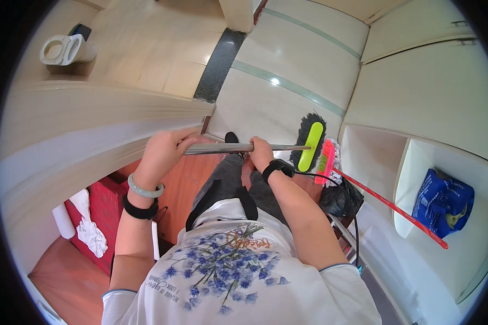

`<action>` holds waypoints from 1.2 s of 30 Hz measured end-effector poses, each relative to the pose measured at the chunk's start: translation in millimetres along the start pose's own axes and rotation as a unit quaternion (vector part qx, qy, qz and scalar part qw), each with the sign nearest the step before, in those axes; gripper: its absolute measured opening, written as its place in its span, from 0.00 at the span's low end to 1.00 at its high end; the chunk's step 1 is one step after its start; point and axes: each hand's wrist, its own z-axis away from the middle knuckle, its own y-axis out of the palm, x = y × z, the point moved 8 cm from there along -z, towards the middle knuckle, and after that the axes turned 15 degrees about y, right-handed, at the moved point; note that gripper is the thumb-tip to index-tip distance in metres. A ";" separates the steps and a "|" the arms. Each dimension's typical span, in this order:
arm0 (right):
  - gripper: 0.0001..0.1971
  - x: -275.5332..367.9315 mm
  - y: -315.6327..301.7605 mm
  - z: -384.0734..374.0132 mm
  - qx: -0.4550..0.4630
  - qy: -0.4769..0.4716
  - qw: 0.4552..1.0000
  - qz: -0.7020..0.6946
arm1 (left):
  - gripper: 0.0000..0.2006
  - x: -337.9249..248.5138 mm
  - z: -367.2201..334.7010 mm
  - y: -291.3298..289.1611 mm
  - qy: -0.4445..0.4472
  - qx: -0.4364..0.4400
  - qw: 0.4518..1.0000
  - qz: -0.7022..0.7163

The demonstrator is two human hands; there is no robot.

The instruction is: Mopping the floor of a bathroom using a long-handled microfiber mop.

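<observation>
A broom with a shiny metal handle (222,148) lies across the front of my body, pointing to the right. Its lime-green head (312,146) has dark grey, bushy bristles and is at the white floor near the cabinet. Close to the handle's left end, my left hand (169,151) is closed around the metal. My right hand (261,154) grips the same handle farther along, nearer the head. Just beyond the broom head, a pink brush head (325,162) with yellow-green bristles touches or nearly touches it.
A red pole (396,203) leans across the white shelving on the right. Beside it sit a black plastic bag (342,199) and a blue bag (443,203) in a cubby. A toilet (65,50) stands far left; a red box (106,216) with white tissue is near left.
</observation>
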 end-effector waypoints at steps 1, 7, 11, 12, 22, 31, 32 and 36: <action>0.13 -2.1 0.3 -2.1 -0.003 0.013 1.000 0.021 | 0.09 -0.3 -2.7 0.6 0.000 0.008 1.000 0.003; 0.08 41.1 5.0 -8.7 -0.002 0.001 0.998 0.060 | 0.09 9.3 -2.7 -39.6 0.012 -0.038 0.996 -0.080; 0.07 93.0 8.5 -16.8 -0.045 -0.048 0.997 0.031 | 0.09 5.0 -2.9 -84.8 0.009 -0.056 0.989 -0.137; 0.07 107.2 13.0 -20.6 -0.055 -0.059 0.997 0.016 | 0.08 1.1 -0.4 -102.1 0.002 -0.082 0.981 -0.179; 0.07 210.6 -13.8 -34.6 -0.066 -0.153 0.977 -0.135 | 0.10 -57.2 2.4 -164.1 0.027 -0.176 0.925 -0.337; 0.09 240.0 -41.3 -74.9 -0.008 -0.288 0.946 -0.152 | 0.20 -100.3 -16.3 -158.1 -0.017 -0.198 0.896 -0.397; 0.09 238.7 -47.3 -80.0 0.002 -0.295 0.944 -0.147 | 0.20 -101.7 -17.3 -154.8 -0.029 -0.202 0.895 -0.396; 0.09 233.1 -63.4 -95.3 0.046 -0.366 0.928 -0.059 | 0.17 -96.4 -13.4 -138.5 -0.109 -0.267 0.912 -0.293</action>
